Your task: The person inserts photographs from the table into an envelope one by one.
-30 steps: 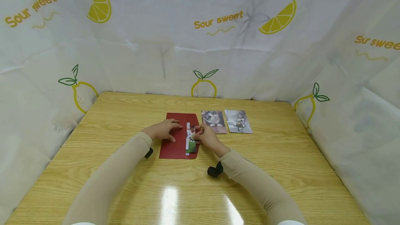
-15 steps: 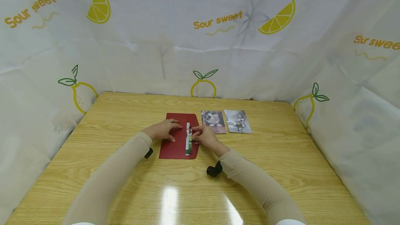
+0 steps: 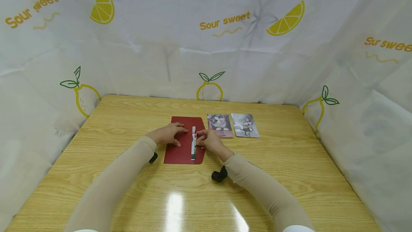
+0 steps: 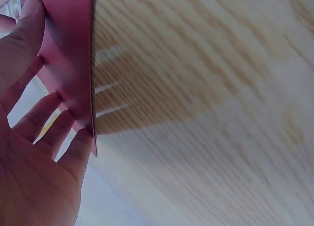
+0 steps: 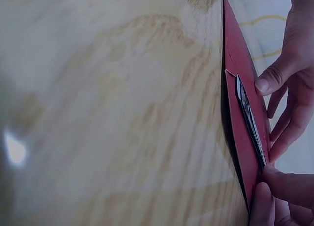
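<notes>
A red paper envelope (image 3: 181, 156) lies on the wooden table, its flap unfolded to the right. My left hand (image 3: 167, 134) rests on the envelope's left part, fingers spread and fairly straight; the left wrist view shows its fingertips on the red paper (image 4: 68, 54). Narrow edges of photo cards (image 3: 194, 153), white and green, stick out of the envelope's mouth. With thumb and index finger my right hand (image 3: 210, 141) pinches the right edge of a photo card there. In the right wrist view the card edges (image 5: 251, 120) look like a thin dark stack; most of their faces are hidden.
Two more photo cards lie to the right of the envelope: a cat picture (image 3: 220, 124) and a paler grey one (image 3: 245, 125). Black camera mounts (image 3: 219, 175) hang at both wrists. A white lemon-print curtain (image 3: 180, 63) stands behind the table (image 3: 283, 153).
My right hand has moved slightly left, pushing the green-and-white photo card into the envelope; only a narrow strip shows now. The left hand and the two other cards have stayed put.
</notes>
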The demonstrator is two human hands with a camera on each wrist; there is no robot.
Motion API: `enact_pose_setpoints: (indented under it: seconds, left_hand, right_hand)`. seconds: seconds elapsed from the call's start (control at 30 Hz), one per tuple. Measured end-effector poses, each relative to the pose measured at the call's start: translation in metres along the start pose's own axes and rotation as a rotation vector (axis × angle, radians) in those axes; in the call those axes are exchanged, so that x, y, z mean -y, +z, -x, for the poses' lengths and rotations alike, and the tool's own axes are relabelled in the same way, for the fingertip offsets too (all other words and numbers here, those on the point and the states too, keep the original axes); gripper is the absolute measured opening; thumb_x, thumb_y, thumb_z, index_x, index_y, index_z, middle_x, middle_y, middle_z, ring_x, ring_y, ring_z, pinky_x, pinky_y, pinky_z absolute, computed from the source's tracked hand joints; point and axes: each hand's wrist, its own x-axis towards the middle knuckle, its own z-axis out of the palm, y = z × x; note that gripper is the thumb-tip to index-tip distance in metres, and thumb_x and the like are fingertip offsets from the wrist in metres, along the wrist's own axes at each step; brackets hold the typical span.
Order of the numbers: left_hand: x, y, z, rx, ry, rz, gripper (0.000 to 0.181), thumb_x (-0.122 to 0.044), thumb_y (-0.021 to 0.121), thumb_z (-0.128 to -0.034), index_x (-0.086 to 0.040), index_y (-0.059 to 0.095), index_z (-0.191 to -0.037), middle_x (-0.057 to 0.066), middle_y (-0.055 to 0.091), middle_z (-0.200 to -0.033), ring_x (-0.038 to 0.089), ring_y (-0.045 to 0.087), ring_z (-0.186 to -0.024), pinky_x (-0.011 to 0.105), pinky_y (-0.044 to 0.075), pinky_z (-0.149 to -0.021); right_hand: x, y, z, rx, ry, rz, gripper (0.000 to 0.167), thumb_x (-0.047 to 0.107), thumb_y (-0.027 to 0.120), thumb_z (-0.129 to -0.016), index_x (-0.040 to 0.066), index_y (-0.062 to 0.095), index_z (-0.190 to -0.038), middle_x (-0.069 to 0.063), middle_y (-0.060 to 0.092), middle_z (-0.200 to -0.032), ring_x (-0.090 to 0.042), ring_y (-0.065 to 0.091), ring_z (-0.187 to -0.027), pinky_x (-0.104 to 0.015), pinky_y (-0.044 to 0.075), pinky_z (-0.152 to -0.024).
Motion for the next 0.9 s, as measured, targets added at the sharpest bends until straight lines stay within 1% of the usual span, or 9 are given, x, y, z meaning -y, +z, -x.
enact_pose_setpoints:
  seconds: [0.43, 0.7, 0.9]
  left_hand:
    - [-0.0039, -0.0015, 0.0013, 0.007, -0.018, 0.005, 0.062, -0.023, 0.072, -0.0872, -0.011, 0.048, -0.143, 0.017, 0.028, -0.156, 0.039, 0.026, -0.143, 0.047, 0.036, -0.11]
    - [-0.0025, -0.001, 0.0012, 0.005, -0.011, 0.005, 0.063, -0.024, 0.072, -0.0871, -0.011, 0.048, -0.143, 0.017, 0.028, -0.156, 0.039, 0.027, -0.142, 0.047, 0.038, -0.11]
    - [-0.002, -0.0006, 0.0007, 0.0, -0.006, 0.0, 0.062, -0.024, 0.073, -0.0872, -0.011, 0.048, -0.143, 0.017, 0.029, -0.155, 0.039, 0.028, -0.142, 0.047, 0.038, -0.109]
  right_hand:
    - [0.0021, 0.0029, 0.0003, -0.018, -0.005, 0.037, 0.038, -0.001, 0.066, -0.089, 0.002, 0.063, -0.126, -0.01, 0.068, -0.083, -0.009, 0.063, -0.068, -0.025, 0.055, -0.06]
    - [0.006, 0.0038, 0.0019, -0.011, -0.001, 0.049, 0.04, -0.003, 0.067, -0.087, 0.001, 0.062, -0.127, -0.008, 0.066, -0.079, -0.008, 0.061, -0.065, -0.022, 0.051, -0.055]
    - [0.0081, 0.0034, 0.0041, -0.013, -0.006, 0.059, 0.04, -0.002, 0.068, -0.087, 0.001, 0.063, -0.126, -0.006, 0.064, -0.082, -0.009, 0.06, -0.066, -0.023, 0.051, -0.055]
